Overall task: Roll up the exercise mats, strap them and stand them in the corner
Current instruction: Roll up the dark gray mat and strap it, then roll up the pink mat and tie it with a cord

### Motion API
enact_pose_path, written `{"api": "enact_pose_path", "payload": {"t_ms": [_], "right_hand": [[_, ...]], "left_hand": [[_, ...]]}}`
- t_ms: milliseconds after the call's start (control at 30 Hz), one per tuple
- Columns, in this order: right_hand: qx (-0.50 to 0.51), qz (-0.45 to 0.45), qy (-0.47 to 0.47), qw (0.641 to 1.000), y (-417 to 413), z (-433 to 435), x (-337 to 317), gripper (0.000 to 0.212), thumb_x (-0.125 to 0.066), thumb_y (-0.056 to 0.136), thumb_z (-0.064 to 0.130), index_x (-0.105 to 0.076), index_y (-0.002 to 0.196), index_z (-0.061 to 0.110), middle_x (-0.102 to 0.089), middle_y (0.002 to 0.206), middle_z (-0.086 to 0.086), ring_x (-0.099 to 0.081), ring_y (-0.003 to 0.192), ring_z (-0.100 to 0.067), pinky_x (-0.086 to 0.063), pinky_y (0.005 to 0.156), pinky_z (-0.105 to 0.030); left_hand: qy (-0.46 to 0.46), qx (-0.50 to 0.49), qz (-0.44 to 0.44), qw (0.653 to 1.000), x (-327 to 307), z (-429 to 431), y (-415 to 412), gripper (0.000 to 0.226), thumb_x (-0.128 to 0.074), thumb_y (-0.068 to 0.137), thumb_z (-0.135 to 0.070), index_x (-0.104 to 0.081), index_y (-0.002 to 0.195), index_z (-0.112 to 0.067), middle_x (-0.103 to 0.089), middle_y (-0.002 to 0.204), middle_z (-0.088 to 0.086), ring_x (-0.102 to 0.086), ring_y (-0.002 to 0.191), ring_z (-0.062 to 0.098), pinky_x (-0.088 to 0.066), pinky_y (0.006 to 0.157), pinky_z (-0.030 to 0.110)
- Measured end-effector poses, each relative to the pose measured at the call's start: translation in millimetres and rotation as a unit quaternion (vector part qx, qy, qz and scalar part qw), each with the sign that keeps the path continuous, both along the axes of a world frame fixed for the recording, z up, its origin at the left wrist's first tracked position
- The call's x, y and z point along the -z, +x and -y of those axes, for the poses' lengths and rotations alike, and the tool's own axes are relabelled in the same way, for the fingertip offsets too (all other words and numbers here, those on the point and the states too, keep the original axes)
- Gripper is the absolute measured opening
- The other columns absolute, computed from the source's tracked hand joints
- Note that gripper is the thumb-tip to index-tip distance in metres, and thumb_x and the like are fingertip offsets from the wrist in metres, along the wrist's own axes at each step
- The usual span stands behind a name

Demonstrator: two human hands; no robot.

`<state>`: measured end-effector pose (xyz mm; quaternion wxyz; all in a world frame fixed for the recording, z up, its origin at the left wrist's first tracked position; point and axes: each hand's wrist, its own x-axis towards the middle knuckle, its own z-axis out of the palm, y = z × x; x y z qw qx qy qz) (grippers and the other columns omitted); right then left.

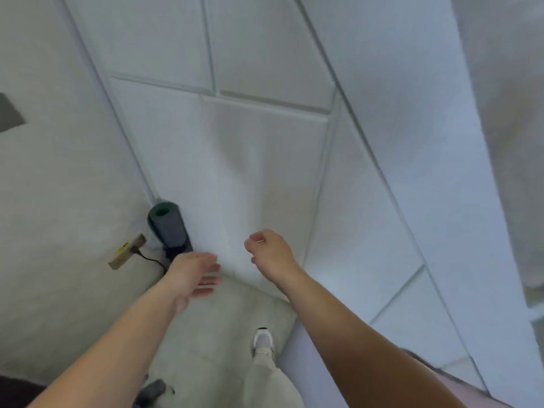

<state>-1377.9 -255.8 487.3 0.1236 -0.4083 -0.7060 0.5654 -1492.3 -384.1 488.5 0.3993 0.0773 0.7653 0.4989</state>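
Dark-green rolled mat [167,225] stands upright in the corner by the white door [265,172]. Left hand [192,273] hovers beside it, fingers straight; right hand [269,250] loosely curled, empty. Standing seems done; next, let go and step back.

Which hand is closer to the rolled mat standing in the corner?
The left hand, fingers straight, right next to the rolled mat; the right hand, fingers loosely curled, is farther right, before the white door.

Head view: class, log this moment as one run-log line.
mat: dark green rolled foam exercise mat upright in corner | left hand open near its base | right hand loosely curled, empty
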Motion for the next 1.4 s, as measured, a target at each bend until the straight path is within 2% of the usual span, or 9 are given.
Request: {"api": "enact_pose_path", "payload": {"t_ms": [233,300,367,500,733,833,1033,1200,1400], "right_hand": [[0.128,-0.005,-0.003,0.992,187.4,-33.2,13.3,0.012,-0.060,0.091,0.030,-0.062,0.100,0.023,-0.066,0.111,0.002,-0.065,0.106,-0.023,-0.051,0.098,-0.042],[0.164,-0.001,-0.018,0.986,245.9,-40.3,21.4,0.014,-0.059,0.090,0.029,-0.063,0.102,0.021,-0.066,0.112,0.002,-0.065,0.106,-0.023,-0.052,0.088,-0.035],[0.197,0.000,-0.037,0.980,303.8,-45.2,30.4,0.017,-0.058,0.090,0.029,-0.064,0.103,0.020,-0.066,0.109,0.003,-0.066,0.104,-0.021,-0.046,0.071,-0.027],[0.270,-0.007,-0.061,0.961,429.0,-46.5,46.4,0.021,-0.058,0.091,0.026,-0.064,0.108,0.015,-0.066,0.101,0.001,-0.068,0.088,-0.019,-0.041,0.059,-0.022],[0.399,-0.013,-0.102,0.911,705.6,-14.1,74.0,0.011,-0.057,0.095,0.022,-0.063,0.101,0.015,-0.067,0.096,-0.001,-0.065,0.083,-0.017,-0.044,0.061,-0.023],[0.459,-0.012,-0.110,0.881,814.5,11.9,82.3,0.008,-0.056,0.093,0.024,-0.063,0.091,0.021,-0.067,0.092,-0.001,-0.066,0.082,-0.021,-0.044,0.059,-0.026],[0.552,-0.031,-0.143,0.821,974.3,44.5,94.3,0.013,-0.053,0.095,0.021,-0.062,0.097,0.013,-0.065,0.091,-0.007,-0.061,0.076,-0.021,-0.042,0.058,-0.027],[0.612,-0.033,-0.157,0.775,1062.4,51.5,107.0,0.013,-0.052,0.096,0.018,-0.061,0.087,0.017,-0.066,0.090,-0.004,-0.062,0.073,-0.017,-0.044,0.057,-0.024],[0.649,-0.026,-0.169,0.742,1147.1,42.8,122.5,0.017,-0.053,0.095,0.015,-0.062,0.082,0.016,-0.067,0.087,-0.004,-0.063,0.067,-0.017,-0.043,0.054,-0.025]], "left_hand": [[-0.005,0.082,0.019,0.996,19.7,-44.5,136.6,0.018,-0.054,0.101,-0.016,-0.059,0.117,-0.008,-0.069,0.108,0.012,-0.068,0.089,0.031,-0.053,0.070,0.037],[-0.008,0.115,0.021,0.993,19.6,-60.0,181.8,0.016,-0.055,0.101,-0.016,-0.060,0.114,-0.008,-0.069,0.108,0.013,-0.068,0.090,0.032,-0.053,0.071,0.038],[-0.010,0.152,0.019,0.988,17.3,-75.2,229.3,0.013,-0.055,0.100,-0.015,-0.061,0.108,-0.008,-0.069,0.106,0.014,-0.069,0.087,0.032,-0.053,0.073,0.038],[-0.006,0.226,0.009,0.974,12.0,-105.8,340.6,0.008,-0.055,0.101,-0.015,-0.062,0.102,-0.010,-0.069,0.106,0.015,-0.068,0.085,0.031,-0.051,0.076,0.038],[-0.026,0.344,0.002,0.939,27.6,-151.5,591.3,0.012,-0.058,0.099,-0.013,-0.063,0.107,-0.006,-0.071,0.103,0.013,-0.068,0.089,0.034,-0.049,0.076,0.037],[-0.056,0.407,0.005,0.912,38.5,-157.5,706.6,0.014,-0.060,0.097,-0.010,-0.064,0.109,-0.004,-0.071,0.102,0.014,-0.070,0.090,0.035,-0.050,0.081,0.041],[-0.083,0.529,-0.012,0.845,45.8,-165.5,894.6,0.010,-0.063,0.096,-0.012,-0.065,0.104,-0.007,-0.072,0.099,0.014,-0.071,0.088,0.035,-0.051,0.081,0.042],[-0.091,0.616,-0.022,0.782,53.2,-180.7,994.3,0.011,-0.062,0.095,-0.013,-0.067,0.103,-0.007,-0.073,0.099,0.013,-0.071,0.084,0.032,-0.051,0.077,0.039],[-0.089,0.672,-0.032,0.734,65.7,-214.7,1079.3,0.013,-0.059,0.096,-0.016,-0.065,0.105,-0.008,-0.071,0.095,0.009,-0.069,0.078,0.029,-0.048,0.073,0.036]]}}
